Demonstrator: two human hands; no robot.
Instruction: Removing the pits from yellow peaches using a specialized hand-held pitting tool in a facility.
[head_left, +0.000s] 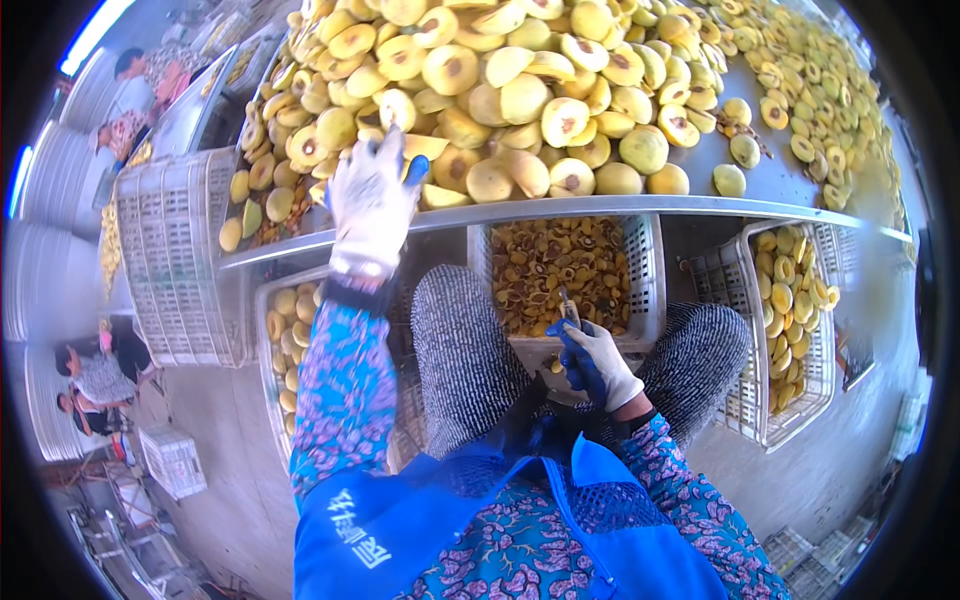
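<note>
My left hand (373, 202), in a white glove with blue fingertips, reaches over the metal table's edge (480, 212). Its fingers are apart, and the fingertips come up to a halved yellow peach (397, 109) in the heap. What lies under the palm is hidden. My right hand (596, 361), gloved in white and blue, is closed around the handle of a small pitting tool (568, 306). The tool's metal tip points away from me, above a white plastic crate (651, 281) filled with peach pits and scraps (555, 262) between my knees.
A large heap of peach halves (487, 97) covers the table. Crates of halves stand at my left (289, 337) and right (787, 322). Stacked white crates (180, 255) rise beyond the left side. Several people (101, 375) sit farther off to the left.
</note>
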